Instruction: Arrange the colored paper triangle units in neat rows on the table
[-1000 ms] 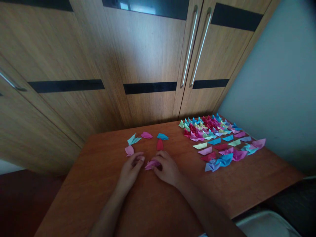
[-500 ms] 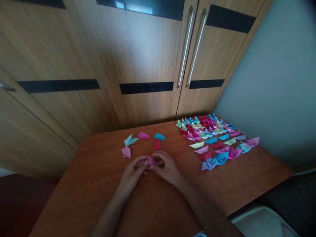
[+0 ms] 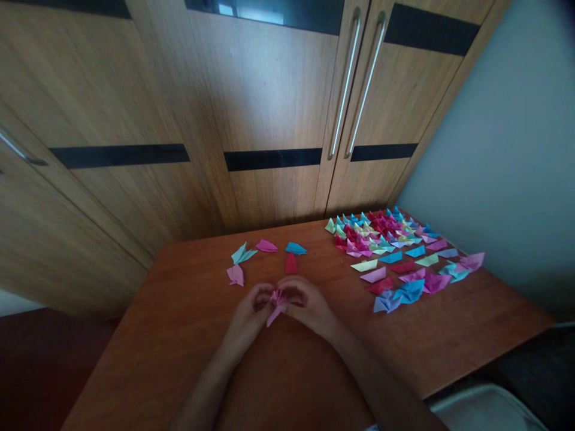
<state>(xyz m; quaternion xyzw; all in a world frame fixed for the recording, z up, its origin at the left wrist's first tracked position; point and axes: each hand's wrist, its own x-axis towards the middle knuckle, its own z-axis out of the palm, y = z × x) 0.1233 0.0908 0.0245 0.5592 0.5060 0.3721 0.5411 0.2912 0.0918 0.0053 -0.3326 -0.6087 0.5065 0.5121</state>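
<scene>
A pink folded paper piece (image 3: 277,301) is pinched between my two hands above the table, with a narrow point of it sticking out toward me. My left hand (image 3: 250,309) grips its left side and my right hand (image 3: 307,304) its right side; fingertips hide part of the folds. Just beyond my hands lie a red folded paper (image 3: 291,263), a blue folded paper (image 3: 296,248), a pink one (image 3: 266,245), a light teal one (image 3: 242,254) and another pink one (image 3: 235,275).
On the right of the wooden table (image 3: 179,311) stand rows of colourful folded paper boats (image 3: 381,230), with flat trapezoid pieces (image 3: 390,257) and larger folded pieces (image 3: 409,291) nearer me. A wooden cabinet (image 3: 269,108) rises behind the table. A chair (image 3: 489,407) sits at lower right.
The pink paper has been turned or opened between my fingers, so a narrow point now shows toward me. The whole view has shifted slightly, moving the scene to the right.
</scene>
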